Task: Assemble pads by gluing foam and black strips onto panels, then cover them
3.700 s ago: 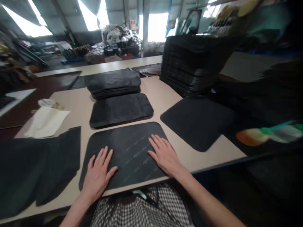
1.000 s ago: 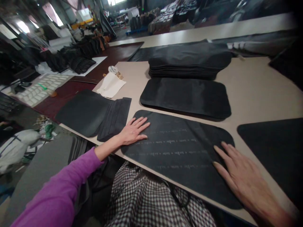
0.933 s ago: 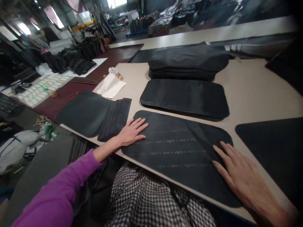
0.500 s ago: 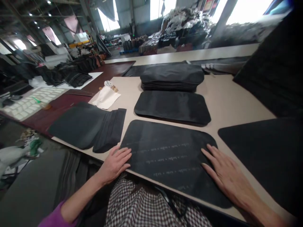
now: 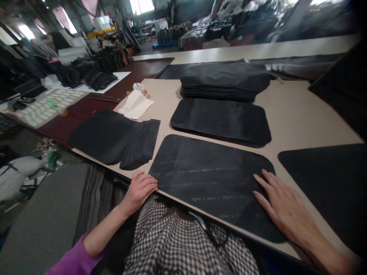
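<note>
A dark rounded sheet (image 5: 206, 179) with faint rows of printed lettering lies flat at the table's front edge. My left hand (image 5: 140, 189) rests at its near left corner, fingertips touching it, fingers close together and slightly bent; its thumb is hard to make out. On the sheet's right side lies my right hand (image 5: 283, 208), palm down with fingers spread. Just behind is a smaller dark rounded panel (image 5: 220, 121). A thick stack of dark panels (image 5: 223, 82) stands farther back.
To the left, a fanned pile of dark pieces (image 5: 140, 143) lies against another dark sheet (image 5: 100, 135). A white cloth (image 5: 135, 105) sits behind them. More dark material (image 5: 327, 179) covers the right side. Grey sheets (image 5: 48, 206) are stacked below the table at left.
The view has shifted, so the table contents appear higher. My left hand's fingers have drawn closer together at the sheet's corner. My right hand stays flat on the sheet.
</note>
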`<action>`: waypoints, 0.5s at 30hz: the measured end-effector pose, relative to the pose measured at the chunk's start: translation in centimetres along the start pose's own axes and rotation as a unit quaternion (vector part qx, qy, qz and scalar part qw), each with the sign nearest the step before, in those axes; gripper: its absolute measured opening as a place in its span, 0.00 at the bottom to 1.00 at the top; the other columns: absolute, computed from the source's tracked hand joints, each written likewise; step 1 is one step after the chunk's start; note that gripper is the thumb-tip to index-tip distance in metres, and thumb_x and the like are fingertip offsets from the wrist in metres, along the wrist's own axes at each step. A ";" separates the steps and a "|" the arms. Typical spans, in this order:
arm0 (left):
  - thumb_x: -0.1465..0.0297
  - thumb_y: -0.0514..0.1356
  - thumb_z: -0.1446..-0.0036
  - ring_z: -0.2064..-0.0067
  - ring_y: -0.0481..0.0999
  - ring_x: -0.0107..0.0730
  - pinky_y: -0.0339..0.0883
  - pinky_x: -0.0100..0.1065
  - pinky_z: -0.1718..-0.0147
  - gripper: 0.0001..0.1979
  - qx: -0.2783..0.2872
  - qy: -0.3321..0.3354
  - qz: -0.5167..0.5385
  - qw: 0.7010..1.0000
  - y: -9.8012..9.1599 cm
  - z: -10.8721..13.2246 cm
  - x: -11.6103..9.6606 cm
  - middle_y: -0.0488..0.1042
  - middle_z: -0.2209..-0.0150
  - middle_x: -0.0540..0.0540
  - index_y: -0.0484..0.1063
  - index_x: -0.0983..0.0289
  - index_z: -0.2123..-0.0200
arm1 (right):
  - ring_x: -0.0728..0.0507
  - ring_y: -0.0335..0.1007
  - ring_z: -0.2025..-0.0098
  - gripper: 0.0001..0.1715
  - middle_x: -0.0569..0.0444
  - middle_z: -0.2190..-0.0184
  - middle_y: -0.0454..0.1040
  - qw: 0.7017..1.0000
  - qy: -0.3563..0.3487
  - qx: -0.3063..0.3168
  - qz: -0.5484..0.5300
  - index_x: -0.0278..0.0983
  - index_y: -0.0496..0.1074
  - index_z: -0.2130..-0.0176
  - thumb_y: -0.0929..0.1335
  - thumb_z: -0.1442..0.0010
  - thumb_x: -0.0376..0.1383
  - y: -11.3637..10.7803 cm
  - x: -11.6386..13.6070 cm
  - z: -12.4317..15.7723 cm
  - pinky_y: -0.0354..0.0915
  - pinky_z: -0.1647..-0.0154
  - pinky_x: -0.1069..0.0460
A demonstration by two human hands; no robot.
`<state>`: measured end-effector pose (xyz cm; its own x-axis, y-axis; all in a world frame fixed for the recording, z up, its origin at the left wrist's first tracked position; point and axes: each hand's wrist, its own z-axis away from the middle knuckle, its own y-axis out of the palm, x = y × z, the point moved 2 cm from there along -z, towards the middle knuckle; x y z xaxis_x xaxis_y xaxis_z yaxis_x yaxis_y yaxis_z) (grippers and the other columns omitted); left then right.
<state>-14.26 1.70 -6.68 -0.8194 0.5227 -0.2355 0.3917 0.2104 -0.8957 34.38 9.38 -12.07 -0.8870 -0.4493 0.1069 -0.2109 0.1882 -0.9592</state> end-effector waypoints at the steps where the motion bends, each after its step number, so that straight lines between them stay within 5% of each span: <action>1: 0.71 0.58 0.32 0.49 0.77 0.35 0.56 0.49 0.38 0.07 -0.004 0.001 -0.002 1.000 0.0 0.0 -0.1 0.82 0.54 0.52 0.77 0.58 0.55 | 0.33 0.45 0.28 0.39 0.46 0.27 0.46 1.000 0.001 -0.002 0.001 0.36 0.54 0.30 0.51 0.29 0.55 -0.1 0.0 0.0 0.51 0.31 0.34; 7: 0.72 0.58 0.32 0.49 0.77 0.36 0.59 0.49 0.39 0.08 -0.040 0.009 -0.016 0.999 0.9 0.8 0.0 0.82 0.54 0.53 0.76 0.59 0.54 | 0.32 0.45 0.28 0.37 0.44 0.27 0.46 1.000 -0.005 -0.007 0.000 0.36 0.54 0.30 0.52 0.28 0.53 -0.3 0.3 0.0 0.50 0.30 0.34; 12: 0.72 0.56 0.33 0.38 0.70 0.43 0.60 0.53 0.37 0.19 0.002 -0.018 -0.029 0.999 1.2 3.4 -0.4 0.76 0.42 0.59 0.69 0.59 0.40 | 0.30 0.47 0.29 0.36 0.47 0.26 0.44 0.999 -0.016 -0.029 -0.011 0.43 0.43 0.27 0.51 0.28 0.47 -0.1 0.3 0.7 0.49 0.32 0.29; 15: 0.73 0.56 0.33 0.36 0.67 0.45 0.62 0.54 0.39 0.18 -0.007 -0.044 -0.014 0.999 0.5 5.2 -1.2 0.73 0.40 0.60 0.68 0.59 0.41 | 0.27 0.47 0.29 0.37 0.52 0.26 0.40 0.998 -0.023 -0.043 -0.028 0.49 0.36 0.26 0.51 0.29 0.45 0.5 -0.2 1.2 0.48 0.33 0.26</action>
<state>-15.30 -3.10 -8.78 -0.8634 0.4420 -0.2432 0.3737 0.2365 -0.8969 34.98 8.51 -12.85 -0.8537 -0.4999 0.1458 -0.2955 0.2345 -0.9261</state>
